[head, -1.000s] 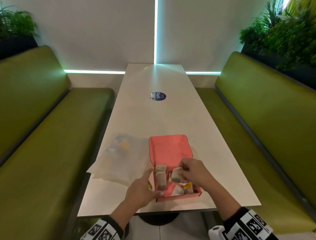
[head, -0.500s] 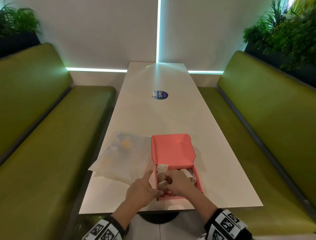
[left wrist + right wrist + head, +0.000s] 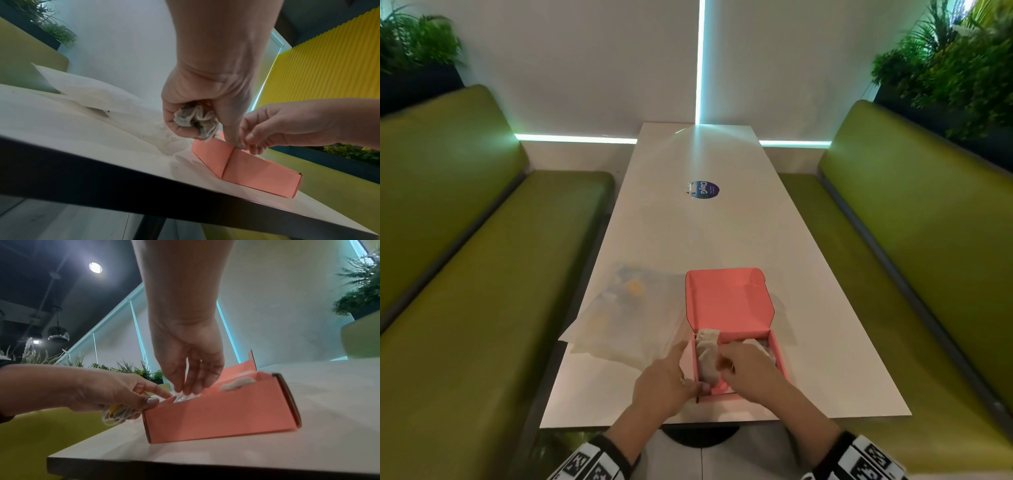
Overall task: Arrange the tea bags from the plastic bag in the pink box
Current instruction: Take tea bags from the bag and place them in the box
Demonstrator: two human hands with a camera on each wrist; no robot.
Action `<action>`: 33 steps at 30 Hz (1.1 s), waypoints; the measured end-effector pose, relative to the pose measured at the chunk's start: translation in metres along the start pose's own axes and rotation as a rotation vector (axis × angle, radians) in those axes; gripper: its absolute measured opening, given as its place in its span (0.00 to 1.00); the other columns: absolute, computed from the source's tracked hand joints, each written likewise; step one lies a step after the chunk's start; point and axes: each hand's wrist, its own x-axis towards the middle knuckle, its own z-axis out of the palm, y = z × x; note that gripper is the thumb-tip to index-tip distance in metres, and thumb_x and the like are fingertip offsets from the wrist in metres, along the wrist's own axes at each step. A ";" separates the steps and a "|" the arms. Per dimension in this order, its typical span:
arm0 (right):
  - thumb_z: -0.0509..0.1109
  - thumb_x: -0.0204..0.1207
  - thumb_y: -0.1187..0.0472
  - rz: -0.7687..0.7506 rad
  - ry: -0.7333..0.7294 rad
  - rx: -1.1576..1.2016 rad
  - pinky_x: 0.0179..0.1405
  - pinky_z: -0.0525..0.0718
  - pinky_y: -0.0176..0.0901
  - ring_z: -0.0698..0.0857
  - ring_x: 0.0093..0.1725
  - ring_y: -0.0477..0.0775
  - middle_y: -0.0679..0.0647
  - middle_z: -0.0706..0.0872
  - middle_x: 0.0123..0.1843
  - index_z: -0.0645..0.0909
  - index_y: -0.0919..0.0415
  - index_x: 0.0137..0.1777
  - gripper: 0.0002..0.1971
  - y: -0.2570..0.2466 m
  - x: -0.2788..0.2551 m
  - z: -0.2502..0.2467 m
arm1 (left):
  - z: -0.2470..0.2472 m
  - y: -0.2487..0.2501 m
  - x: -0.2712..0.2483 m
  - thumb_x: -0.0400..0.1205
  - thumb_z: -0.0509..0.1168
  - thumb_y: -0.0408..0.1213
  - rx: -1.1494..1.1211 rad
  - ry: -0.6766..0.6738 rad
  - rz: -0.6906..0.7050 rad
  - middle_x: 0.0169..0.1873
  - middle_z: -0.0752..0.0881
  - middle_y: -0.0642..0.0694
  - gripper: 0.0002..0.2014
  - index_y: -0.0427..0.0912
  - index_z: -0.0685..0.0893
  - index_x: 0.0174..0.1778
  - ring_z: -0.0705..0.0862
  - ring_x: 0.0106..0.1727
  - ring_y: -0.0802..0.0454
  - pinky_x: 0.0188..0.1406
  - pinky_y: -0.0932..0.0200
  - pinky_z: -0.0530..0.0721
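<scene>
Setting tea bags upright in the pink box

My left hand (image 3: 205, 104) clutches a bunched reserve of tea bags (image 3: 195, 120) at the near-left corner of the pink box (image 3: 729, 301), thumb steadying the wall. My right hand (image 3: 750, 366) pinches 1 tea bag (image 3: 185, 396) down inside. I should seat it snug beside its neighbour, strings tucked. The plastic bag (image 3: 626, 322) lies just left of the box.

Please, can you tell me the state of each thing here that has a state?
pink box: lid open, on the table, holds tea bags.
plastic bag: lying flat beside the box.
left hand: grips bunched tea bags, thumb on box corner.
right hand: fingers down in the box, on a tea bag.
</scene>
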 end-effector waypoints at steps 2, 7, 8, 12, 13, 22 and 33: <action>0.55 0.79 0.63 -0.048 -0.209 -0.074 0.48 0.74 0.45 0.80 0.50 0.58 0.62 0.82 0.54 0.78 0.62 0.55 0.12 -0.003 -0.004 0.002 | 0.001 -0.001 0.000 0.72 0.71 0.58 0.009 0.015 0.002 0.55 0.85 0.48 0.43 0.58 0.56 0.79 0.83 0.53 0.51 0.49 0.60 0.79; 0.53 0.79 0.63 -0.053 -0.285 -0.038 0.50 0.79 0.52 0.80 0.47 0.59 0.63 0.84 0.53 0.74 0.60 0.57 0.11 -0.009 0.006 0.014 | 0.004 -0.005 0.002 0.74 0.70 0.56 0.019 0.029 0.051 0.48 0.87 0.49 0.40 0.62 0.56 0.79 0.83 0.45 0.54 0.47 0.60 0.81; 0.54 0.80 0.62 -0.051 -0.279 -0.074 0.50 0.78 0.52 0.80 0.46 0.59 0.62 0.84 0.53 0.75 0.60 0.57 0.12 -0.010 0.009 0.016 | 0.005 -0.006 0.002 0.74 0.70 0.57 0.029 0.028 0.055 0.49 0.87 0.49 0.40 0.63 0.56 0.79 0.83 0.47 0.53 0.48 0.60 0.80; 0.54 0.82 0.60 -0.078 -0.307 -0.209 0.61 0.72 0.60 0.81 0.52 0.62 0.60 0.84 0.56 0.78 0.63 0.56 0.13 -0.012 0.016 0.015 | 0.005 -0.009 0.006 0.73 0.70 0.59 0.046 0.018 0.049 0.47 0.85 0.50 0.39 0.65 0.58 0.78 0.82 0.47 0.53 0.46 0.60 0.79; 0.55 0.81 0.61 -0.078 -0.303 -0.195 0.58 0.72 0.55 0.80 0.50 0.60 0.60 0.84 0.56 0.79 0.63 0.56 0.13 -0.011 0.016 0.010 | 0.005 -0.009 0.007 0.72 0.70 0.59 0.040 0.014 0.048 0.46 0.84 0.51 0.39 0.66 0.58 0.78 0.80 0.45 0.54 0.45 0.60 0.79; 0.65 0.76 0.69 0.053 -0.070 -0.011 0.35 0.70 0.23 0.76 0.45 0.45 0.44 0.77 0.41 0.86 0.59 0.53 0.11 0.037 -0.002 -0.053 | 0.005 -0.008 0.007 0.71 0.70 0.62 0.029 0.008 0.044 0.55 0.84 0.51 0.39 0.70 0.58 0.76 0.82 0.53 0.53 0.46 0.62 0.78; 0.72 0.74 0.51 -0.040 -0.373 -0.120 0.47 0.74 0.40 0.80 0.53 0.54 0.57 0.82 0.54 0.86 0.62 0.58 0.18 0.011 -0.009 -0.022 | 0.007 -0.011 0.008 0.71 0.70 0.61 0.030 0.021 0.039 0.56 0.85 0.51 0.39 0.68 0.59 0.76 0.82 0.52 0.55 0.47 0.62 0.78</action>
